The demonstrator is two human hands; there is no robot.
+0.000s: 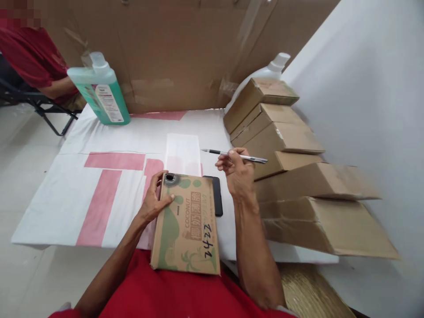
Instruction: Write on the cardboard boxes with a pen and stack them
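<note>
My left hand grips the left edge of a flat cardboard piece, its thumb lying on the front face. This piece is printed in green with "COCONUT", and "2422" is handwritten on it in black. A dark round spot marks its upper left corner. Between the fingers of my right hand is a pen, held above the table with its tip pointing left. A white translucent sheet lies on the cloth beyond the cardboard. Partly hidden behind the cardboard's right edge is a flat black object, perhaps a phone.
Several brown cardboard boxes lean in a row along the right side. A bottle of green liquid stands at the back left, a white bottle behind the boxes. A cardboard wall closes the back. At far left sits another person.
</note>
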